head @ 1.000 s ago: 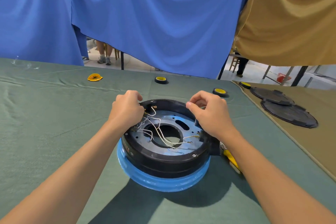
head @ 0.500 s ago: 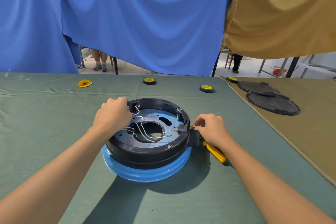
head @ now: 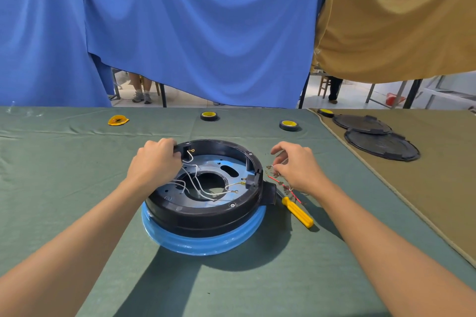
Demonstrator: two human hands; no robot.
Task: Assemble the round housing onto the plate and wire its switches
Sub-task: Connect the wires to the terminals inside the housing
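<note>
Centrally, on the green tablecloth (head: 64, 188) below a blue drape (head: 193, 33) and tan drape (head: 399, 20), the left hand (head: 154, 165) grips the housing (head: 206, 216) rim; the right hand (head: 298, 170) pinches loose terminals (head: 277, 175) beside it

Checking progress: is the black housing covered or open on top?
Open: the housing shows its white wires and plate inside; no cover on it.

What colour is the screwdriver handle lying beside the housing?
The screwdriver handle is yellow; head view shows it.
</note>
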